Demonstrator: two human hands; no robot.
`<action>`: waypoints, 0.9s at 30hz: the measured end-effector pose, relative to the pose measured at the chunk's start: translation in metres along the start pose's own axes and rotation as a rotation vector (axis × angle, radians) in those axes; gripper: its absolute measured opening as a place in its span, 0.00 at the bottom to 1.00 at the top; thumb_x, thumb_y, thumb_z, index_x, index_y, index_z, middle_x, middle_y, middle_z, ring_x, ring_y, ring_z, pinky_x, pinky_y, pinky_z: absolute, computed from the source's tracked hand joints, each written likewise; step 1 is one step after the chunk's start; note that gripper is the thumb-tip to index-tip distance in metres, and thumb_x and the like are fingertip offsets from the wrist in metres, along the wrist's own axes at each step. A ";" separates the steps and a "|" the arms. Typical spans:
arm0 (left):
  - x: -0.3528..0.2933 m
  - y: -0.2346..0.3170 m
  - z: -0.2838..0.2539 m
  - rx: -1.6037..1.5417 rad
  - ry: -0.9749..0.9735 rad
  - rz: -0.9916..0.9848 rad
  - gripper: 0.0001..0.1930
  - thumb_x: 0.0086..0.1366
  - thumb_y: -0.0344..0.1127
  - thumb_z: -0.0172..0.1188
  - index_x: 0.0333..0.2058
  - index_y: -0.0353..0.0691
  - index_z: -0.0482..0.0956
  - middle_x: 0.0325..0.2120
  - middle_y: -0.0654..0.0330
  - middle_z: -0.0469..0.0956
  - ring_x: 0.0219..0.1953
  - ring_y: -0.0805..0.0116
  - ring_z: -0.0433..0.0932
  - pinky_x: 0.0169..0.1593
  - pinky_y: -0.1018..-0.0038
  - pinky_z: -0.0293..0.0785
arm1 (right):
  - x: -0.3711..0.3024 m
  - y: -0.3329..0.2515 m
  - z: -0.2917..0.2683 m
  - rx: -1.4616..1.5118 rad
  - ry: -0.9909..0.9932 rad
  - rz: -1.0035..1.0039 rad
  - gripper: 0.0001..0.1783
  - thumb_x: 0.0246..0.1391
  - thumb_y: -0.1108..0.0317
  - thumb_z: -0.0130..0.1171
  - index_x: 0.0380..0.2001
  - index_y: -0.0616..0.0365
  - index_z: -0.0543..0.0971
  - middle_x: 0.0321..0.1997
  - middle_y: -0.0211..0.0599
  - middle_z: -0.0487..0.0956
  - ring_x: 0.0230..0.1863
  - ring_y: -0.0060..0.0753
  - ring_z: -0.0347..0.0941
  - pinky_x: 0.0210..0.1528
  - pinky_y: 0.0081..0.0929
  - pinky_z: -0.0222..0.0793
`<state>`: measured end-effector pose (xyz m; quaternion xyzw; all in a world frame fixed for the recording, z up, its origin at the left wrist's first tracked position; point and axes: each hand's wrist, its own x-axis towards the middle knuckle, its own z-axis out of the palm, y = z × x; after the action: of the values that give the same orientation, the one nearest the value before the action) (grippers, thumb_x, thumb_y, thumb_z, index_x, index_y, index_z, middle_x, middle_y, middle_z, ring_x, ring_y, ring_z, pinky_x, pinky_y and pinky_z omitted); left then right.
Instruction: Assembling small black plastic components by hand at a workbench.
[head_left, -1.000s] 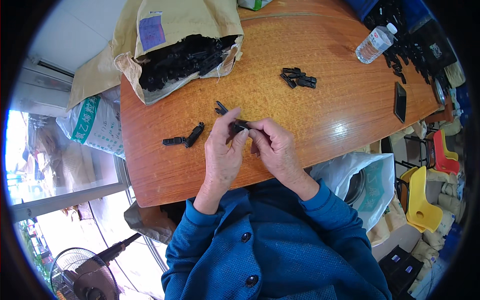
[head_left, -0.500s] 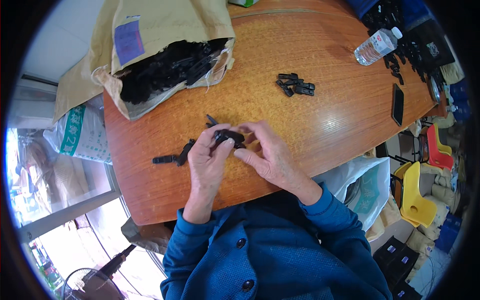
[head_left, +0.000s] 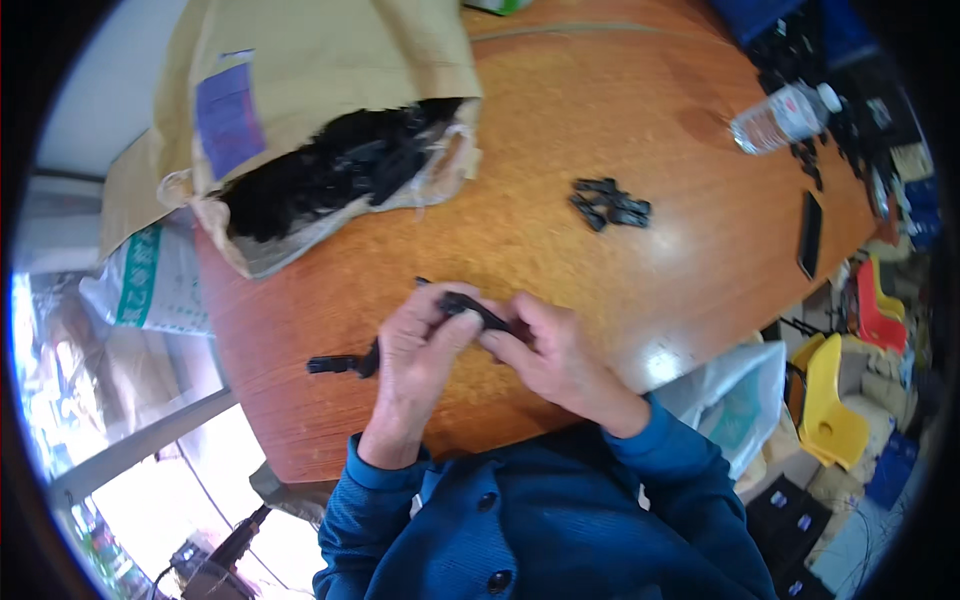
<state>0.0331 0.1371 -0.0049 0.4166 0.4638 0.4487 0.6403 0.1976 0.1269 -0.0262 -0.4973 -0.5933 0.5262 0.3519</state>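
Between my hands, above the wooden table, is a small dark elongated plastic part (head_left: 472, 307); its exact kind is too blurred to tell. My left hand (head_left: 415, 340) pinches it with thumb and fingers. The fingertips of my right hand (head_left: 555, 345) close on its right end. Just left of my left hand lie a few similar black pieces (head_left: 335, 364), partly hidden by the hand. Another black piece (head_left: 422, 281) pokes out past my left fingers. Farther off to the right is a small cluster of black plastic parts (head_left: 612, 206).
A paper sack (head_left: 330, 60) full of black parts (head_left: 340, 165) lies open at the far left. On the right of the table (head_left: 540, 120) are a plastic water bottle (head_left: 785, 120) and a black phone (head_left: 810, 235). A white bag (head_left: 730, 395) hangs near the table's edge.
The part in my hands has turned, now slanting down to the right, and my right fingers have closed in on its end. The whole view has shifted slightly.
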 end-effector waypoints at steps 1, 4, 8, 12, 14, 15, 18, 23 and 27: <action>0.000 0.004 0.000 0.046 -0.037 -0.048 0.11 0.61 0.22 0.55 0.43 0.32 0.73 0.35 0.58 0.79 0.37 0.74 0.77 0.44 0.78 0.74 | 0.003 -0.004 -0.008 0.015 -0.020 -0.016 0.11 0.53 0.69 0.62 0.35 0.64 0.73 0.25 0.36 0.76 0.28 0.21 0.74 0.29 0.21 0.70; 0.003 0.013 -0.013 0.159 -0.110 -0.114 0.12 0.59 0.25 0.59 0.42 0.35 0.73 0.34 0.57 0.79 0.36 0.74 0.78 0.40 0.77 0.74 | 0.012 -0.021 -0.048 -0.411 -0.058 -0.110 0.13 0.49 0.71 0.64 0.35 0.63 0.73 0.29 0.41 0.76 0.30 0.34 0.75 0.33 0.29 0.71; 0.039 0.027 -0.044 1.038 0.219 0.321 0.14 0.56 0.33 0.64 0.39 0.37 0.74 0.33 0.51 0.77 0.31 0.58 0.79 0.33 0.68 0.75 | 0.041 -0.024 -0.079 -0.961 0.172 -0.241 0.16 0.46 0.71 0.64 0.38 0.64 0.71 0.35 0.46 0.72 0.35 0.50 0.72 0.34 0.39 0.70; 0.085 0.035 -0.051 1.290 0.270 0.526 0.08 0.56 0.31 0.60 0.34 0.38 0.73 0.29 0.54 0.74 0.28 0.54 0.77 0.31 0.63 0.73 | 0.059 -0.003 -0.086 -1.129 0.146 -0.293 0.13 0.46 0.74 0.62 0.35 0.64 0.71 0.34 0.47 0.71 0.37 0.50 0.73 0.35 0.39 0.71; 0.099 0.031 -0.047 1.525 0.226 0.668 0.07 0.52 0.27 0.59 0.29 0.40 0.71 0.27 0.55 0.71 0.28 0.56 0.77 0.29 0.63 0.74 | 0.062 -0.005 -0.084 -1.243 0.098 -0.235 0.12 0.45 0.76 0.61 0.34 0.64 0.71 0.35 0.48 0.70 0.40 0.49 0.73 0.36 0.38 0.72; 0.100 0.032 -0.045 1.527 0.228 0.673 0.07 0.52 0.27 0.59 0.29 0.40 0.71 0.27 0.55 0.71 0.28 0.56 0.77 0.29 0.63 0.74 | 0.063 -0.006 -0.084 -1.242 0.103 -0.238 0.12 0.45 0.76 0.61 0.34 0.64 0.71 0.35 0.48 0.70 0.40 0.49 0.73 0.36 0.38 0.72; 0.102 0.030 -0.038 1.736 0.221 0.634 0.08 0.51 0.26 0.59 0.30 0.39 0.70 0.27 0.55 0.71 0.29 0.56 0.77 0.29 0.65 0.75 | 0.065 -0.007 -0.084 -1.250 0.123 -0.297 0.11 0.46 0.77 0.59 0.34 0.63 0.71 0.35 0.47 0.71 0.40 0.48 0.73 0.37 0.39 0.72; 0.098 0.027 -0.027 1.887 0.113 0.348 0.10 0.51 0.25 0.58 0.33 0.38 0.70 0.31 0.53 0.74 0.30 0.56 0.79 0.31 0.64 0.76 | 0.051 0.000 -0.087 -1.288 0.023 -0.274 0.10 0.47 0.80 0.56 0.35 0.65 0.71 0.36 0.49 0.71 0.37 0.51 0.74 0.37 0.39 0.74; 0.084 0.011 -0.059 1.702 0.160 0.473 0.13 0.50 0.23 0.59 0.35 0.37 0.68 0.31 0.50 0.75 0.27 0.56 0.78 0.30 0.66 0.75 | 0.024 -0.014 -0.076 -0.886 0.286 -0.351 0.09 0.50 0.81 0.55 0.37 0.66 0.71 0.38 0.44 0.74 0.35 0.43 0.77 0.35 0.32 0.75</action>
<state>-0.0126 0.2273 -0.0261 0.8040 0.5853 0.1000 -0.0304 0.2597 0.1713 0.0001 -0.5590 -0.7804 0.0827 0.2678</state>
